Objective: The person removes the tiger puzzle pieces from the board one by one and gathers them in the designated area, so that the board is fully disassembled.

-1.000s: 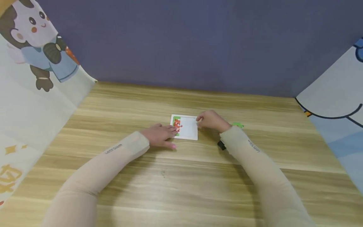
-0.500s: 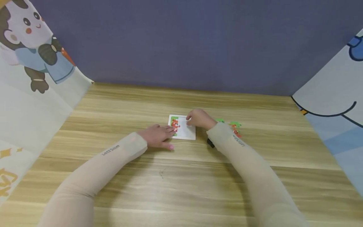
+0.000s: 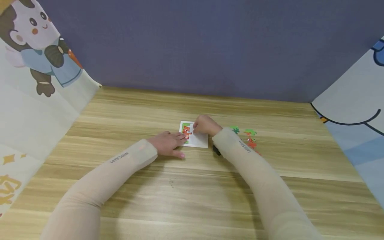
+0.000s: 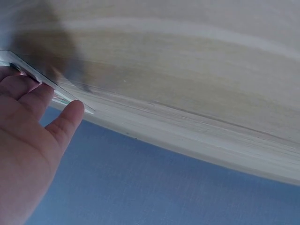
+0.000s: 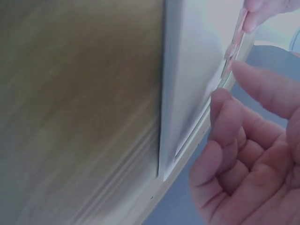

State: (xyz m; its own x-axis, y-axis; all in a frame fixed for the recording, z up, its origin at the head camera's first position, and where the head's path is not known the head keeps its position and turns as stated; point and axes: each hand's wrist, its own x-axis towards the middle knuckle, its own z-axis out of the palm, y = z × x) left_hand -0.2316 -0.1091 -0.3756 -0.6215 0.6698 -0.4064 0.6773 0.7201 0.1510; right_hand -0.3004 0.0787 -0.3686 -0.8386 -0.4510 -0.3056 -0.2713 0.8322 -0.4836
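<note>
A white puzzle board [image 3: 200, 143] lies on the wooden table. Along its left side runs a column of jigsaw pieces [image 3: 186, 129] printed with an orange animal on green. My left hand [image 3: 168, 143] lies with extended fingers over the board's left edge, fingertips on the lower pieces, thumb out on the near side. Over the board's upper part, my right hand [image 3: 206, 125] curls its fingers, thumb and forefinger close together beside the column. In the right wrist view a thin greenish edge of a jigsaw piece [image 5: 219, 86] shows between those tips, mostly hidden by them.
Loose green and orange jigsaw pieces [image 3: 251, 142] lie on the table [image 3: 180, 200] right of the board, partly behind the right sleeve. Another green piece [image 3: 235, 129] is nearer the board. A dark blue panel [image 3: 192, 46] stands along the table's far edge.
My right hand has moved left from the board's right edge to beside the column of pieces, uncovering more loose pieces on the right. My left hand has stayed in place.
</note>
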